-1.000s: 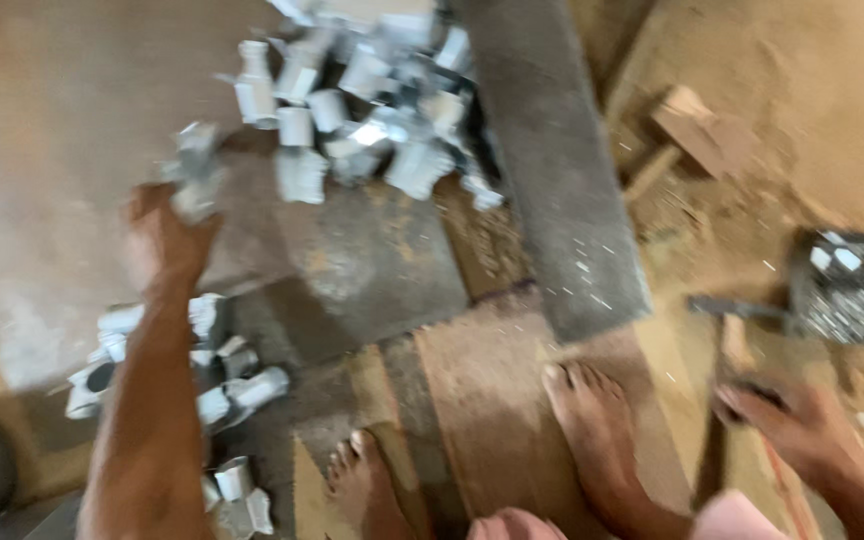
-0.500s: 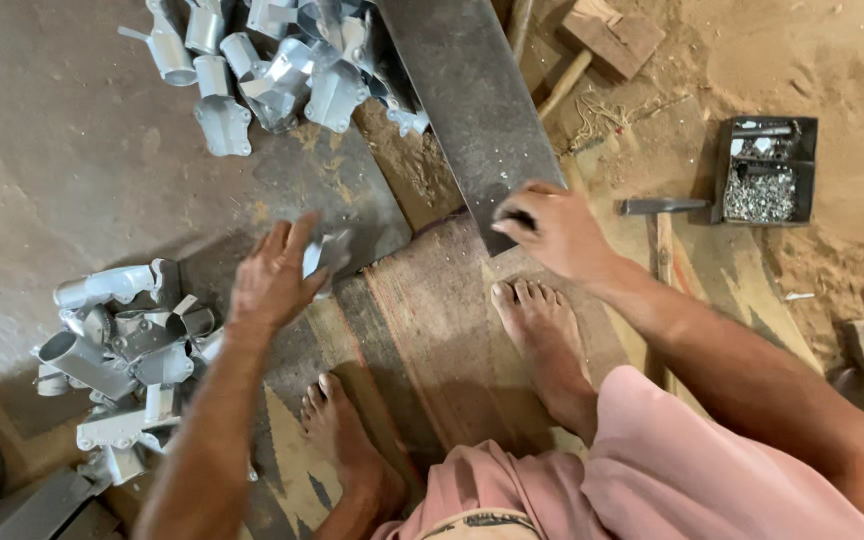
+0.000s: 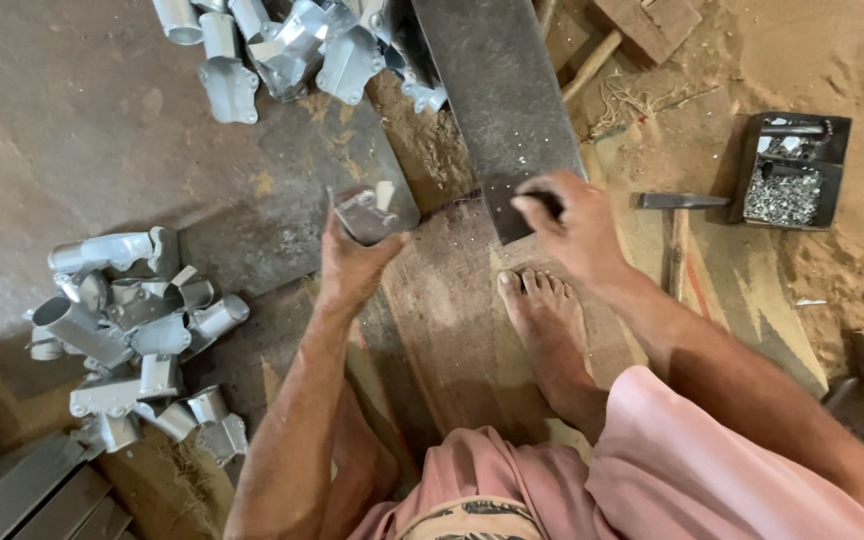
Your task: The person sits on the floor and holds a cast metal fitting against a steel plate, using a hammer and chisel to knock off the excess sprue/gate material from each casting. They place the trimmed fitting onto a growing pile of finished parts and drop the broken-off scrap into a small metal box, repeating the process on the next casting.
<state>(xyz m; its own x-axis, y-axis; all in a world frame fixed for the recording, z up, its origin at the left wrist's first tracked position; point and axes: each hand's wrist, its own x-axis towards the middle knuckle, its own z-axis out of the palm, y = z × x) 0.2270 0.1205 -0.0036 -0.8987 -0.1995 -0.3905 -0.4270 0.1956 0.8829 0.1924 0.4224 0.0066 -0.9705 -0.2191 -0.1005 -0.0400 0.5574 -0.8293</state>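
Here left hand [image 3: 352, 262] grips a folded grey sheet-metal bracket [image 3: 365, 213].

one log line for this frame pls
left hand: holds small grey metal bracket | right hand: grips dark flat metal bar end | steel hammer: untouched, right

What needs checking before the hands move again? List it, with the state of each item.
1. Left hand has a grip on the small metal fitting: ok.
2. Right hand rests on the near end of the dark metal bar: ok.
3. What the right fingers pinch: cannot tell.
4. Bare foot clear of the bar end: not ok, close.
5. Hammer within reach: ok.
6. Tray of small parts upright: ok.
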